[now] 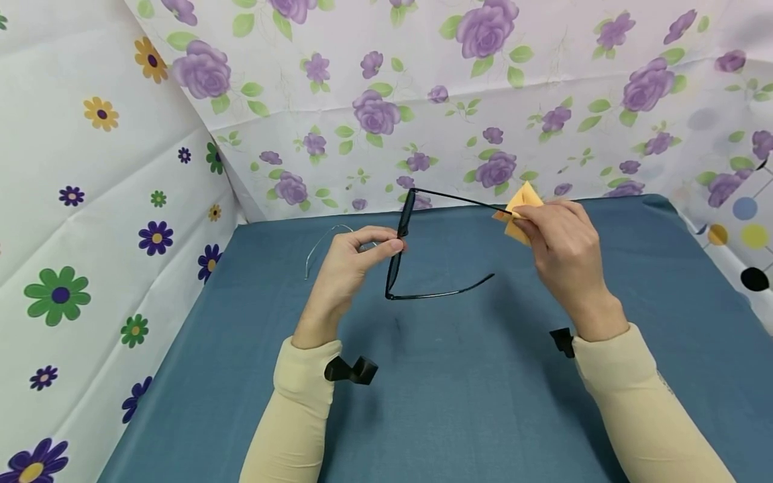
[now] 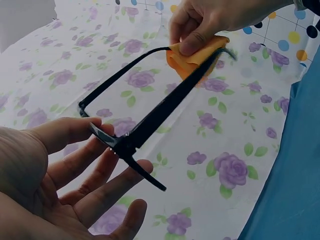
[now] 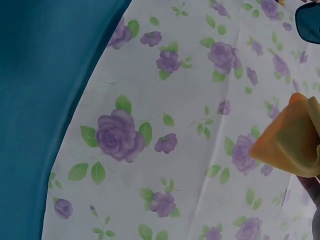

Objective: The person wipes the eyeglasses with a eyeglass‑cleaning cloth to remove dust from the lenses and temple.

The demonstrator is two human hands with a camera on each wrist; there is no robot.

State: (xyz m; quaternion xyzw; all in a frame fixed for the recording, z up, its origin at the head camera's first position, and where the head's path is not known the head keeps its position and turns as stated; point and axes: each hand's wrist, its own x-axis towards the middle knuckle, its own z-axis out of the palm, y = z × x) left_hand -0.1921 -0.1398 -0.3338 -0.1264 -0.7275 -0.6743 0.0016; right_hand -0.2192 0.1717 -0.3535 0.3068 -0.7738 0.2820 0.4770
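Black-framed glasses are held up above the table with both arms unfolded. My left hand pinches the front frame between thumb and fingers, near the middle. In the left wrist view, the other fingers of that hand spread beneath the frame. My right hand grips a folded yellow cloth at the far end of one glasses arm. From the left wrist, the cloth shows under the right thumb, around that arm's tip. The right wrist view catches the cloth and a tinted lens.
A blue cloth covers the table. Behind my left hand, a thin pale wire-like curve lies on it. White sheets with purple roses rise at the back, and a flowered sheet stands on the left. Black wrist mounts sit at both cuffs.
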